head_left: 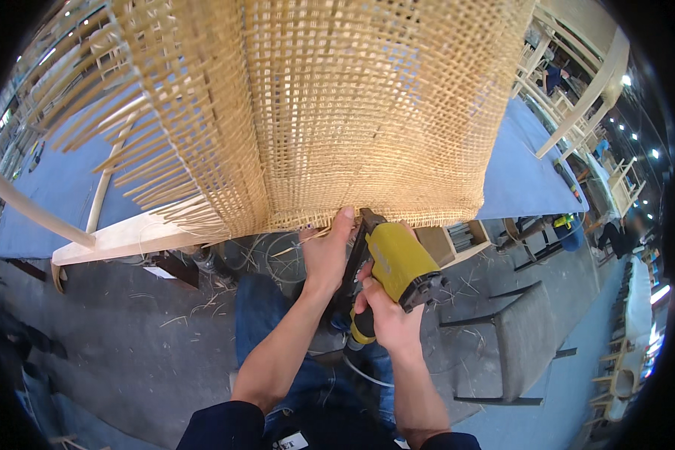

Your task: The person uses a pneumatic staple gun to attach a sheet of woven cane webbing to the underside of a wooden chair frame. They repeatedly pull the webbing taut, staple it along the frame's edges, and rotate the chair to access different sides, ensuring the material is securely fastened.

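Woven cane sheet [337,112]: one, pale straw colour, open square mesh, draped over the wooden frame rail [127,236]; loose strand ends fan out along its left edge; its lower edge runs just above both hands.
Staple gun [397,266]: one, yellow body with black head and black handle parts, nose pointed up at the lower edge of the cane sheet, in the centre of the view.
Right hand [386,315]: fingers wrapped tight round the staple gun's handle.
Left hand [326,251]: thumb and fingers pinched on the lower edge of the cane sheet, touching it just left of the gun's nose.
Air hose [364,375]: one, thin and pale, trailing down from the gun's handle.
Worktop [525,176]: one, blue covering, behind the cane sheet.
Wooden chair frames [585,82]: several, unfinished, upper right; exact count cannot be told.
Label [289,441]: one, small white rectangle at the bottom edge, on dark clothing.
Floor [127,330]: grey, strewn with cane offcuts.
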A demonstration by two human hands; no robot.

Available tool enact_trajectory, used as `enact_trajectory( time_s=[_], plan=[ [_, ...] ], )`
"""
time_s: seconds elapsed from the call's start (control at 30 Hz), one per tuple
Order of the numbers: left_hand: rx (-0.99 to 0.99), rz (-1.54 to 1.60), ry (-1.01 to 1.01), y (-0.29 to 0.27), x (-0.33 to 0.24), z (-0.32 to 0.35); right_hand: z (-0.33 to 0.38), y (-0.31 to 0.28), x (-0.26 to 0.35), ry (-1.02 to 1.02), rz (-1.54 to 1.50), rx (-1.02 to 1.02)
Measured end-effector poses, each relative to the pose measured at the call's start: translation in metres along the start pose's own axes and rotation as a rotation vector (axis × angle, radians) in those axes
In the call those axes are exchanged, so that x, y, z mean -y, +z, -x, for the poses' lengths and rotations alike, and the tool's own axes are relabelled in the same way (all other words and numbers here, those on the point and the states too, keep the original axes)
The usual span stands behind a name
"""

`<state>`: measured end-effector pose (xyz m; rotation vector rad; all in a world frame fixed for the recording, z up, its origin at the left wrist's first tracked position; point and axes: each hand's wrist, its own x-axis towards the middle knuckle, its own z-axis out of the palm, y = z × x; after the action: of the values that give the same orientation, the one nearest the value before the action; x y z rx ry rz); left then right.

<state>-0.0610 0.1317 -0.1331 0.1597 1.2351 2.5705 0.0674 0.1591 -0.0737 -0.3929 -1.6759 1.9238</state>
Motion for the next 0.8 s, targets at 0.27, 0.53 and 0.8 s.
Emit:
enact_trajectory(
  time_s=[0.27, 0.53, 0.8],
  plan=[
    [-0.006, -0.014, 0.051, -0.001, -0.006, 0.002, 0.008, 0.004, 0.005, 0.005, -0.024, 0.002],
    [-0.038, -0.185, 0.019, -0.008, 0.003, -0.002, 0.002, 0.004, -0.008, -0.024, 0.045, 0.031],
    [0.078, 0.110, -0.038, -0.014, -0.002, -0.002, 0.005, 0.006, -0.007, -0.024, 0.005, 0.000]
  ],
)
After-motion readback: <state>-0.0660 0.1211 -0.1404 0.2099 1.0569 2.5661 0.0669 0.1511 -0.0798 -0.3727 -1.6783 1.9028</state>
